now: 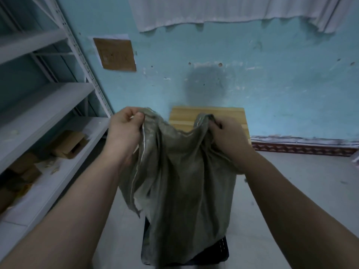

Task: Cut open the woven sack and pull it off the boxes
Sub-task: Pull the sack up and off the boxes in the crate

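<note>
Sack hangs limp above a dark box, its top edge pinched by the left hand and right hand. Lifting looks nearly finished; the hem apparently drapes that box.

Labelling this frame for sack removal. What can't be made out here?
Head view only:
- Boxes: hidden by the hanging woven sack; only a dark object peeks out at its lower edge, its identity unclear.
- Any cut in the sack: lost in folds and blur.
- Fingertips of left hand and right hand: buried in bunched fabric.
- Writing on the cardboard sheet on the wall: too blurred.
</note>
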